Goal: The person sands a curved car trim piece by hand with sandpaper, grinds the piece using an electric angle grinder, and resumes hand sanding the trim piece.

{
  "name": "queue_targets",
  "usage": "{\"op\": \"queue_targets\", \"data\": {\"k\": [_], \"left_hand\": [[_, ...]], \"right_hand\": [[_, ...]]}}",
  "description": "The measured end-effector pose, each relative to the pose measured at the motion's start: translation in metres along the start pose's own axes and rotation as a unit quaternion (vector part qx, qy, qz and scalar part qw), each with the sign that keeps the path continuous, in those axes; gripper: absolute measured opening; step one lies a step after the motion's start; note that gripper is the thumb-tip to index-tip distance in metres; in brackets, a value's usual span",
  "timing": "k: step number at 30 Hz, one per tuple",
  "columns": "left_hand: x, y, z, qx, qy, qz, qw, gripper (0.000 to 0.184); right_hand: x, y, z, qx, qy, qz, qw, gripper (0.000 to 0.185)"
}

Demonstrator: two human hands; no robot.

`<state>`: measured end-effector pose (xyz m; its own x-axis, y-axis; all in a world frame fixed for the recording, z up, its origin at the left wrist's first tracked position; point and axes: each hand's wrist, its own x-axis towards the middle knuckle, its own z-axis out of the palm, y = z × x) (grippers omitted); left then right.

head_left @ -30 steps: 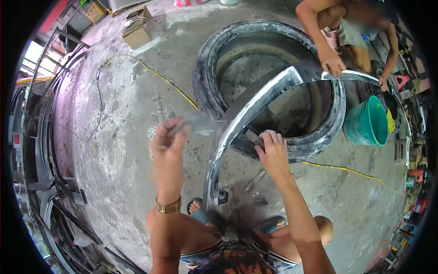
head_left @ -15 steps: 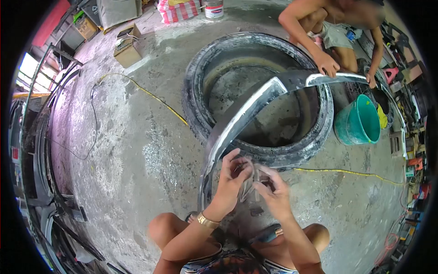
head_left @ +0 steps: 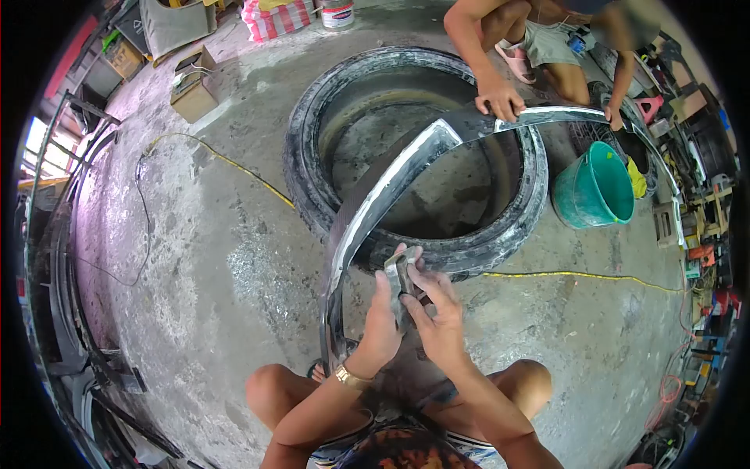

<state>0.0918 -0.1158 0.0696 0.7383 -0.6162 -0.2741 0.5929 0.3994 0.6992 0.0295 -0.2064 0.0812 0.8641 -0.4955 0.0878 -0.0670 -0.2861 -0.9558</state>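
My left hand (head_left: 382, 316), with a gold watch on its wrist, and my right hand (head_left: 437, 313) meet in front of me around a small grey block with a pale sheet (head_left: 400, 277) against it. The right fingers grip the block; the left fingers press the sheet to its side. Just beyond them a long curved dark strip with a white-coated edge (head_left: 388, 177) rests across a large tire (head_left: 312, 187). The strip's near end stands by my left foot.
Across the tire, a crouching person's hands (head_left: 500, 98) touch the strip. A green bucket (head_left: 594, 186) stands at the right. A yellow cord (head_left: 578, 274) crosses the floor. An open cardboard box (head_left: 193, 98) sits at the upper left, and dark curved parts (head_left: 58, 258) line the left side.
My hands came together from either side of the strip, bringing the block and sheet into contact. The view shifted, and the strip and tire now appear farther left.
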Motion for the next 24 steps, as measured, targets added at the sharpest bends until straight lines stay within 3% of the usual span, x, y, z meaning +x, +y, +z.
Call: {"op": "queue_targets", "data": {"k": [1,2,3,5,7,9,15,16,17,18,21,22,24], "left_hand": [[-0.002,-0.001,0.000,-0.002,-0.001,0.000,1.000,0.060],[-0.003,-0.003,0.000,0.127,0.010,0.036,0.991,0.059],[-0.004,-0.005,0.000,0.254,0.020,0.071,0.964,0.058],[-0.001,-0.013,-0.012,0.294,0.008,0.103,0.950,0.060],[-0.002,-0.008,-0.009,0.447,0.026,0.172,0.877,0.067],[-0.002,-0.005,-0.005,0.422,0.045,0.156,0.892,0.073],[0.006,0.002,-0.015,0.351,0.069,0.174,0.917,0.060],[0.008,0.005,-0.019,0.168,0.049,0.095,0.980,0.059],[0.010,0.008,-0.023,-0.022,0.030,0.009,0.999,0.059],[0.008,0.029,-0.015,-0.155,0.030,-0.060,0.986,0.059],[0.018,0.044,-0.033,-0.208,-0.006,-0.056,0.977,0.061],[0.021,0.048,-0.035,-0.207,-0.004,-0.054,0.977,0.061],[0.024,0.052,-0.038,-0.200,0.012,-0.040,0.979,0.061]], "right_hand": [[-0.001,0.004,0.002,0.017,-0.001,0.014,1.000,0.047],[-0.005,0.018,0.005,0.092,-0.012,0.081,0.992,0.048],[-0.006,0.021,0.006,0.088,-0.013,0.080,0.993,0.048],[-0.005,0.026,0.008,0.312,0.004,0.162,0.936,0.049],[-0.006,0.033,0.007,0.347,-0.009,0.186,0.919,0.048],[-0.007,0.034,0.007,0.448,0.002,0.235,0.862,0.050],[0.001,0.025,0.018,0.408,0.012,0.149,0.900,0.046],[0.005,0.024,0.020,0.387,0.022,0.148,0.910,0.048],[0.011,0.023,0.020,0.365,0.033,0.149,0.918,0.049],[0.020,0.009,0.016,0.342,0.040,0.159,0.925,0.050],[0.033,-0.008,0.005,0.286,0.006,0.100,0.953,0.048],[0.035,-0.009,0.004,0.210,0.007,0.073,0.975,0.047],[0.031,-0.012,0.002,0.150,-0.008,0.075,0.986,0.047]]}}
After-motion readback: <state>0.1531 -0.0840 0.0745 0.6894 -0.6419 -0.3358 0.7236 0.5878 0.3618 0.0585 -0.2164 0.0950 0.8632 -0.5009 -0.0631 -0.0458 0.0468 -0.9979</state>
